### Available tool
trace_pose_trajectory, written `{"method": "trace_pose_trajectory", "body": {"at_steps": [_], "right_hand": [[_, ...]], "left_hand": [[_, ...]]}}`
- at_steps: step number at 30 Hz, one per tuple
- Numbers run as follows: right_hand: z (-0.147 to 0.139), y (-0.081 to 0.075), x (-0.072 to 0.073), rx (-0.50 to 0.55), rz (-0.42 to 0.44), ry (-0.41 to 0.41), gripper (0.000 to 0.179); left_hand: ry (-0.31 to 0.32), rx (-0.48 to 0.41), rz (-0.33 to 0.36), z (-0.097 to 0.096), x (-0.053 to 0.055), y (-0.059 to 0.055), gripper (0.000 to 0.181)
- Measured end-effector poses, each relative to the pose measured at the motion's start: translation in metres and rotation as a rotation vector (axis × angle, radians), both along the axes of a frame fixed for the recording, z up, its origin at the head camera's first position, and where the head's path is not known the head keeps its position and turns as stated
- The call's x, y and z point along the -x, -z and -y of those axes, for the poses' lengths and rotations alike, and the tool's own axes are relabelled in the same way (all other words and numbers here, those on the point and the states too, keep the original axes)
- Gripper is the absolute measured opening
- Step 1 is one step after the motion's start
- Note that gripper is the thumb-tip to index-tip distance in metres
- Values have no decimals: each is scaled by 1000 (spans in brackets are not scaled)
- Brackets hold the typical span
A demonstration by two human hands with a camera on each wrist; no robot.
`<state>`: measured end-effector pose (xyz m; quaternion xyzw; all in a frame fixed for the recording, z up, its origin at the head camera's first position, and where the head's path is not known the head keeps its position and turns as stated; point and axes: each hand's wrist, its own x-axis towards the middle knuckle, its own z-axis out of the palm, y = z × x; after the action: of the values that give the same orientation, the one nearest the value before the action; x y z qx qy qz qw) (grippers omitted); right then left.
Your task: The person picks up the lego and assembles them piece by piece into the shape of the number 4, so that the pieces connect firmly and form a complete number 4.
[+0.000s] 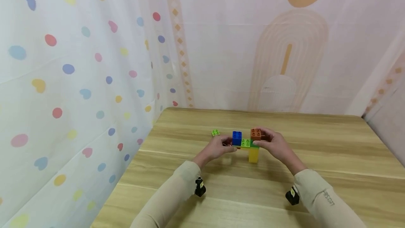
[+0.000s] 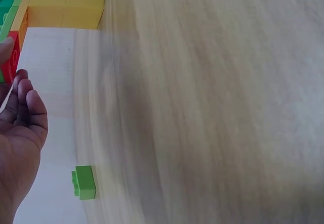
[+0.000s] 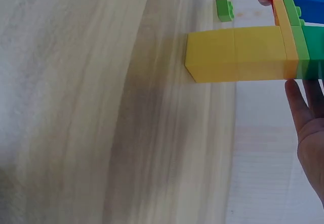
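A bridge-like build of toy building bricks stands on a yellow column [image 1: 253, 156], with an orange layer [image 3: 287, 39] and a light green piece [image 1: 245, 143] spanning left from it. On top are a blue brick [image 1: 237, 138] at the left and a green brick [image 3: 315, 51] under a brown one [image 1: 255, 134] at the right. My left hand [image 1: 218, 147] pinches the overhanging left end, where a red brick [image 2: 15, 57] hangs beneath. From the right, my right hand [image 1: 274, 145] grips the green and brown bricks between thumb and fingers.
A loose light green brick [image 1: 215, 132] lies on the wooden table [image 1: 332, 157], behind my left hand. Patterned curtains [image 1: 215, 45] hang along the table's back and left sides. Black wrist devices [image 1: 199, 187] sit under both sleeves.
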<state>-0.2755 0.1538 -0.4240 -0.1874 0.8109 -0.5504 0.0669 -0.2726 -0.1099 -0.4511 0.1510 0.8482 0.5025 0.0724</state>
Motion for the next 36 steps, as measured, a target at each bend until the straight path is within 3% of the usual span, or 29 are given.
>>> {"method": "trace_pose_trajectory", "body": {"at_steps": [9,16,22,36], "right_hand": [[4,6,-5,14,7,-7,51],[2,9,-10,13,35,-15,55],[2,12,-13,19,44,-13,58],[5,14,-23,15,38,10,55]], "left_hand": [[-12,-49,-32,-2,-7,0,31],[-9,-78,-20,-2,-8,0,28],[-12,-43,8,-3,-11,-2,28],[94,92,-17,1,-18,-23,21]]}}
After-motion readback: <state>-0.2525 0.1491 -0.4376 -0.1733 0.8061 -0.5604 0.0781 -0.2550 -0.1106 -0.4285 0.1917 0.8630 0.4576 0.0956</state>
